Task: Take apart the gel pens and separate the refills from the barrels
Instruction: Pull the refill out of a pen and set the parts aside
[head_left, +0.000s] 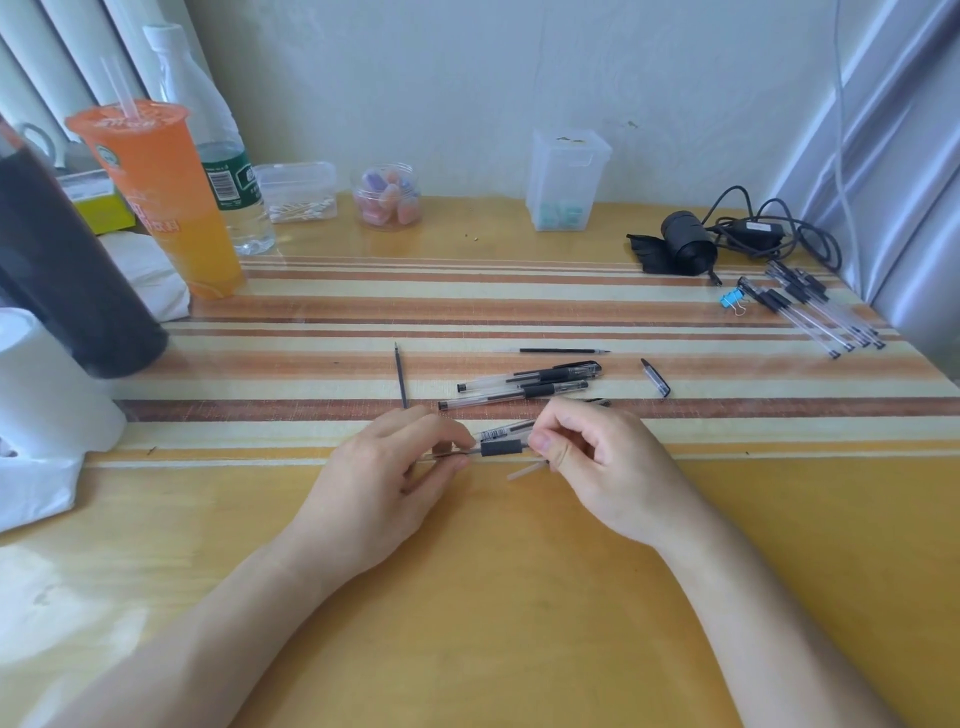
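- I see both hands near the middle of the bench (519, 597), close together, with one gel pen (501, 448) held between them just above the surface.
- The left hand (395, 467) pinches the pen at its tip end, with the fingers curled round it.
- The right hand (597, 467) pinches the other side of the pen, just beside the black rubber grip, with thumb and fingers closed on it.
- A second pen with a barcode label (506, 430) lies just behind the held one, partly hidden by the fingers.
- A pale thin tube (524, 472) sticks out under the right hand; I cannot tell what part it is.
- Two more whole pens (524, 384) lie side by side a little behind the hands.
- One loose refill (401, 376) lies behind the left hand, and another refill (563, 351) lies behind the two pens.
- A pen cap (655, 378) lies alone to the right of them.
- A bundle of pens (815, 312) rests far right, beside a blue clip (729, 300).
- An orange drink cup (156, 197) stands far left.
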